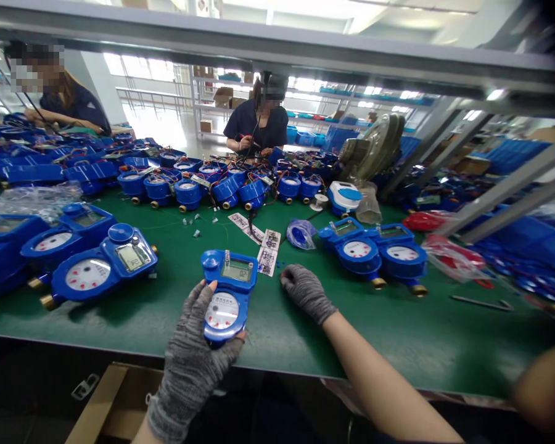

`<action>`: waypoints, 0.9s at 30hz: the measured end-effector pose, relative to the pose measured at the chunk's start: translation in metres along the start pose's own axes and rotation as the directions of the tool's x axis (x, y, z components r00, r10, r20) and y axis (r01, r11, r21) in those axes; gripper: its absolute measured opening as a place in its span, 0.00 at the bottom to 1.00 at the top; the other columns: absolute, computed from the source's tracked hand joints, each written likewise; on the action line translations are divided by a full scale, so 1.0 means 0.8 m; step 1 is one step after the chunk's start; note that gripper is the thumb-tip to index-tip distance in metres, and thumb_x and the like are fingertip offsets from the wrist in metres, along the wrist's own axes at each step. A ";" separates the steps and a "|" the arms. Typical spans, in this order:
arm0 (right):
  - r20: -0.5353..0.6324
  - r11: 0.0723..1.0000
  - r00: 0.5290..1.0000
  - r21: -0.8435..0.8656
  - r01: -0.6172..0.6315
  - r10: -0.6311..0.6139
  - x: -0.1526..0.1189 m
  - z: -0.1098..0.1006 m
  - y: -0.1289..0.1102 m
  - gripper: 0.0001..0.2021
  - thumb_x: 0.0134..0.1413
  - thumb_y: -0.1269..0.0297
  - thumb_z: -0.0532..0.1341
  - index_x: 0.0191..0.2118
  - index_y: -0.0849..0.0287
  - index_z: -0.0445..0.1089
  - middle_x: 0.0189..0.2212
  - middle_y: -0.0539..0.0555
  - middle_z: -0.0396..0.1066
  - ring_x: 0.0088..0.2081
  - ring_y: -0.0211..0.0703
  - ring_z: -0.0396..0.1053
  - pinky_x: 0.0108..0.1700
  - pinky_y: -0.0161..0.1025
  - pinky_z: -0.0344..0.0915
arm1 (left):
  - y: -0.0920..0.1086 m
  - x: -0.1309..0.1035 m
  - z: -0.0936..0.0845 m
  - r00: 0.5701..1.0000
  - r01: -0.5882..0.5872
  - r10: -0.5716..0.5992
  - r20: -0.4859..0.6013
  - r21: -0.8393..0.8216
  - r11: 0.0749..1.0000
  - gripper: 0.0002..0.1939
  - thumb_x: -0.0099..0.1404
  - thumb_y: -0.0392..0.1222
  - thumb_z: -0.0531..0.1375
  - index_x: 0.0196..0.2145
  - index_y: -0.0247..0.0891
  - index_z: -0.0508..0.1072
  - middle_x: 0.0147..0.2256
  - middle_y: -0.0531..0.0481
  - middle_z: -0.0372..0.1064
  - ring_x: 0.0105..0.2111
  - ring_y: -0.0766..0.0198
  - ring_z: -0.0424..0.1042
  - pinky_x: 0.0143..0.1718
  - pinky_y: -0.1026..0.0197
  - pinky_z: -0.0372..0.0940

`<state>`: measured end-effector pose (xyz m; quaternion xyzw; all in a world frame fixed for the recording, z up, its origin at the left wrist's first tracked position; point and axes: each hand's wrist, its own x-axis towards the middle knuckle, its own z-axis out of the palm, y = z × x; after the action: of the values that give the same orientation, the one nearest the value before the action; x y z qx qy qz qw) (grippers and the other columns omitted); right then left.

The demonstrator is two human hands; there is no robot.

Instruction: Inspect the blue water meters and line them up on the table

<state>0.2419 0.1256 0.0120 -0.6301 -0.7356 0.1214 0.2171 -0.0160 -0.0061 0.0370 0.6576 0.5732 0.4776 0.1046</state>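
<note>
My left hand (198,336), in a grey knit glove, grips a blue water meter (248,302) by its left side and lower edge, just above the green table. The meter has a small digital display and a round white dial, both facing up. My right hand (308,293), gloved the same way, rests on the table to the right of the meter. Its fingers are curled together; whatever lies in them is hidden. Tiny blue pieces (281,264) lie by its fingertips, close to a printed paper strip (267,259).
Finished-looking blue meters (87,277) stand at left, and two more meters (357,253) at right. A row of open wired meters (188,192) runs along the back. A hex key (481,303) lies at right. Two people (259,120) work across the table.
</note>
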 end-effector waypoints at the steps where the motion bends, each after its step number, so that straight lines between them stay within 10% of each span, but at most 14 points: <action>1: -0.005 0.999 1.000 0.036 0.014 -0.014 -0.003 -0.002 -0.006 0.05 0.55 0.70 0.59 0.33 0.62 0.73 0.31 0.56 0.72 0.32 0.43 0.68 0.37 0.36 0.63 | -0.005 0.005 -0.004 0.999 -0.011 0.012 0.033 -0.025 1.000 0.37 0.57 0.48 0.66 0.62 0.43 0.59 0.61 0.39 0.58 0.59 0.46 0.62 0.59 0.42 0.62; 15: -0.191 0.938 0.957 0.226 0.261 -0.221 -0.029 -0.003 -0.092 0.08 0.59 0.67 0.56 0.36 0.60 0.73 0.35 0.57 0.74 0.35 0.44 0.70 0.39 0.38 0.67 | -0.019 0.011 -0.011 0.996 0.025 -0.014 0.093 -0.117 0.993 0.30 0.56 0.46 0.67 0.55 0.46 0.66 0.62 0.42 0.56 0.57 0.47 0.65 0.54 0.46 0.68; 27: -0.088 0.837 0.840 -0.193 0.513 -0.535 -0.048 -0.011 -0.093 0.12 0.62 0.71 0.56 0.48 0.60 0.73 0.43 0.60 0.74 0.45 0.48 0.70 0.51 0.45 0.68 | -0.019 0.013 -0.013 0.996 -0.020 0.030 0.089 -0.112 0.994 0.30 0.56 0.47 0.67 0.55 0.45 0.66 0.62 0.41 0.57 0.56 0.47 0.66 0.53 0.46 0.69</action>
<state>0.1858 0.0739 0.0470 -0.4266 -0.8705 -0.0467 0.2408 -0.0348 0.0036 0.0373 0.6789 0.5321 0.4798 0.1606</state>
